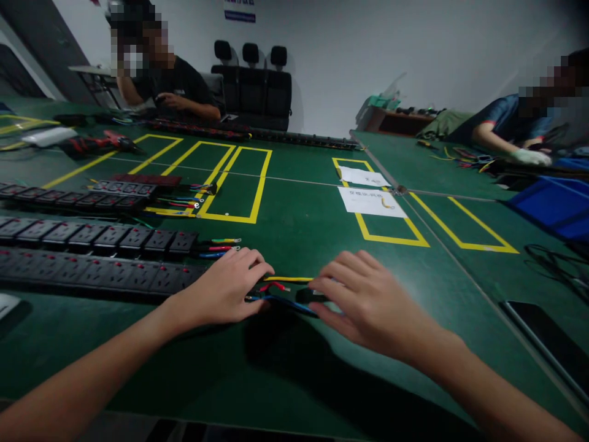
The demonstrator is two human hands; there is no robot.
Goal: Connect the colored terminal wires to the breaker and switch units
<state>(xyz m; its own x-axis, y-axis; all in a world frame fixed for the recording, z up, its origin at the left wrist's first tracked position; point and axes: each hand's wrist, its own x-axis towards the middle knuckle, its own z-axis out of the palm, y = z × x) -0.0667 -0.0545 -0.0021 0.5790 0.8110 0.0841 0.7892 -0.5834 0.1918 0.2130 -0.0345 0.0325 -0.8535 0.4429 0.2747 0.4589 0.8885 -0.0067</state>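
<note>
My left hand (230, 285) is closed over the right end of the nearest black socket strip (151, 276), where its wires come out. A yellow wire (289, 279), a short red wire (275, 286) and a blue wire (292, 303) show between my two hands. My right hand (361, 301) has its fingers curled round the far ends of the yellow and blue wires, beside a small black piece (310, 296) partly under the fingers. The fingertips of both hands are partly hidden. Behind lies a second socket strip (110, 238) with loose lugged wires.
More socket strips (59, 197) lie at the left, near red-handled tools (108, 142). Yellow tape outlines (260, 187) and paper sheets (372, 201) mark the green table (304, 233). A phone (547, 337) lies at right. One person sits across; another, gloved (531, 158), works at right.
</note>
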